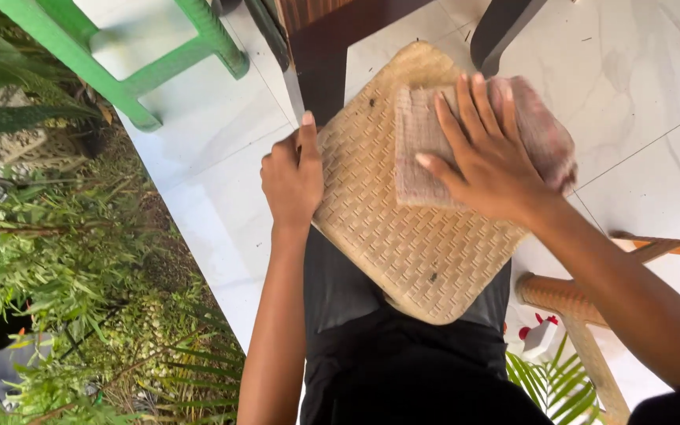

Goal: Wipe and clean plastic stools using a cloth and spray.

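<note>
**Woven-pattern plastic stool top, steadied by one hand and wiped with a cloth by the other**

Item 1. Tan plastic stool seat (387, 236), square with rounded corners, moulded in a basket-weave pattern. It sits tilted against the person's dark-clothed lap, near corner low, far corner up toward the tiled floor (639, 94). A few dark specks show on its surface.

Item 2. Left hand (293, 177). Fingers curled round the seat's left edge, thumb laid up along the rim. By its position the grip appears to brace the seat against the pressure of the other hand.

Item 3. Right hand (485, 153). Fingers spread and flat, pressing down on the cloth rather than clenched round it; the open palm seems meant to cover a wide patch.

Item 4. Pinkish-brown ribbed cloth (426, 149), folded, lying on the seat's upper right part beneath the right hand, its far end bunched over the seat edge.

Surroundings. Green plastic stool legs (120, 79) at upper left; dark wooden furniture leg (320, 63) just beyond the seat; orange plastic chair frame (592, 307) at lower right; leafy plants (64, 260) along the left.
</note>
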